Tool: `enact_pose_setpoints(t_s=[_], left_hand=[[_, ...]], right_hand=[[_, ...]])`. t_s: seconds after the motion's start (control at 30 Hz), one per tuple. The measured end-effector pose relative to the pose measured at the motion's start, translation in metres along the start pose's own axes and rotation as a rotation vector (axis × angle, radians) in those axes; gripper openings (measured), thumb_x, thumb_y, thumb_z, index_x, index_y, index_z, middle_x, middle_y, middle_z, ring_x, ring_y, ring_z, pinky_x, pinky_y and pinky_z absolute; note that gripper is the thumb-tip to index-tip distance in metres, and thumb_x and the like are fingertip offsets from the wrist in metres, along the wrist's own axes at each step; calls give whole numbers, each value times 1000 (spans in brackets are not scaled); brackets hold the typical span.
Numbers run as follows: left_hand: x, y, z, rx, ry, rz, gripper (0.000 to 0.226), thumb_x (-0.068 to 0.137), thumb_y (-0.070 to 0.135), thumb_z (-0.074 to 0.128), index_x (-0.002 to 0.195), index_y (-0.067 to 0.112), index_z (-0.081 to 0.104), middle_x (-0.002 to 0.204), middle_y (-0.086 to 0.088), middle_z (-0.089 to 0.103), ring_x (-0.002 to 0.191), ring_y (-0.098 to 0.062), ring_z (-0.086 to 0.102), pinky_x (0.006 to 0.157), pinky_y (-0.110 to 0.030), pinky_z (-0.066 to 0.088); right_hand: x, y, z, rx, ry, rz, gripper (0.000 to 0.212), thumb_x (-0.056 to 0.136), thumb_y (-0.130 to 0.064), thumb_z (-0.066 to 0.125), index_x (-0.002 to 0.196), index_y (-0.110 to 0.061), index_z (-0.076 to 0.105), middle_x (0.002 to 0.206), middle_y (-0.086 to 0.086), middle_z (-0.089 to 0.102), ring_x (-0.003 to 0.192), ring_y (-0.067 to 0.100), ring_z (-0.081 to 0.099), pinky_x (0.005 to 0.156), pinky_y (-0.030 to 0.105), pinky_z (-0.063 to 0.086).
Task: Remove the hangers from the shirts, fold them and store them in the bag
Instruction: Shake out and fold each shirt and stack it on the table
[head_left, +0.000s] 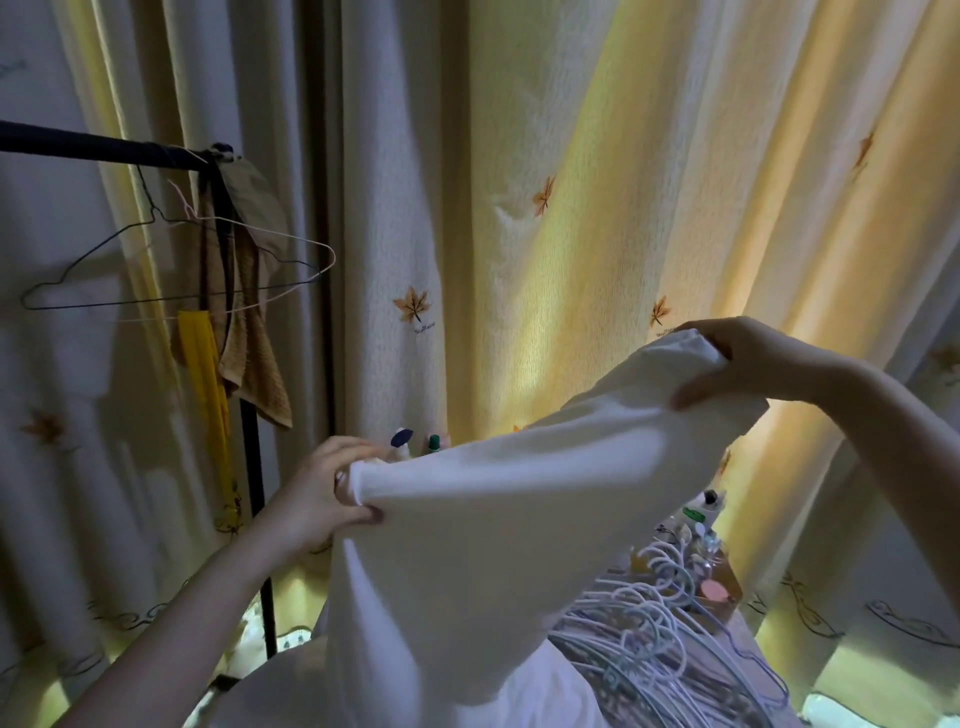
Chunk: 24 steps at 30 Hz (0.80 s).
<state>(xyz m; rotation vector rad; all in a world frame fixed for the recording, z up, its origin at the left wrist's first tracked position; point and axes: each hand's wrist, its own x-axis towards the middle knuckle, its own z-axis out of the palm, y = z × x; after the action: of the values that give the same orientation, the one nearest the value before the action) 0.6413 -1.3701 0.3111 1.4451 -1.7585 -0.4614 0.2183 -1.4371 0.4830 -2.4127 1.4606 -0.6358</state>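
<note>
Both hands (322, 493) grip white shirt (493, 519) (off hanger)

Hanger pile (660, 644) beneath raised shirt (493, 519)

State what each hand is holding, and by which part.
Both hold the shirt: left hand pinches its upper left corner, right hand grips its upper right corner.

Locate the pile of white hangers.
Head view, lower right: the pile of white hangers lies just right of the white shirt that the left hand and right hand hold up, in front of the curtain.
</note>
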Motion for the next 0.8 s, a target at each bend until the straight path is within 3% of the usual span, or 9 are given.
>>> enact_pose_setpoints(t_s=[0.1,0.17,0.23,0.3,0.47,0.57,0.67,0.8], left_hand=[[8,-20,-2,82,42,-22,35,65,14,85,87,36,69,95,20,63,91,-4,62,71,-11,44],[12,-30,-2,99,12,-67,29,70,24,83,76,46,65,82,20,68,82,-2,64,66,-18,50],[19,-33,-4,139,18,-94,26,73,30,80,73,50,63,79,21,68,80,-2,64,70,-30,55],[31,-32,-10,128,86,-109,26,77,29,76,74,50,61,81,20,66,82,-6,63,74,-36,55],[64,-8,-40,-20,152,-26,21,80,21,72,84,39,63,88,14,67,86,-4,63,70,-25,50],[58,3,-59,-25,43,34,20,79,21,73,87,36,64,89,14,66,86,2,61,71,-19,44],[38,8,-64,-33,-233,0,24,77,20,74,93,35,66,95,17,67,90,6,61,75,-19,47],[9,-2,-40,7,-615,-97,31,78,21,75,104,33,64,101,16,66,95,4,62,80,-20,53]], right_hand=[[5,2,-2,94,134,-30,41,62,-28,86,98,-18,71,92,1,73,90,17,69,76,39,59],[13,2,5,178,243,-21,32,64,-25,86,94,-23,72,85,-4,73,80,11,68,64,24,57],[25,-2,15,235,342,-23,23,66,-24,85,85,-25,72,73,-11,69,67,3,62,51,10,48],[38,-12,20,305,442,-57,17,68,-21,83,75,-29,69,63,-16,64,58,-6,58,47,8,43],[58,-50,-10,474,577,-195,25,67,-23,82,87,-36,73,76,-22,71,69,-8,62,57,12,49],[53,-68,-37,458,541,-297,32,64,-28,82,95,-30,73,84,-14,72,77,1,65,63,19,53],[36,-76,-54,409,357,-374,29,67,-26,81,93,-31,72,84,-12,73,77,5,68,64,21,55],[10,-75,-49,333,52,-375,52,53,-52,86,96,-26,71,94,-1,73,88,14,69,75,26,58]])
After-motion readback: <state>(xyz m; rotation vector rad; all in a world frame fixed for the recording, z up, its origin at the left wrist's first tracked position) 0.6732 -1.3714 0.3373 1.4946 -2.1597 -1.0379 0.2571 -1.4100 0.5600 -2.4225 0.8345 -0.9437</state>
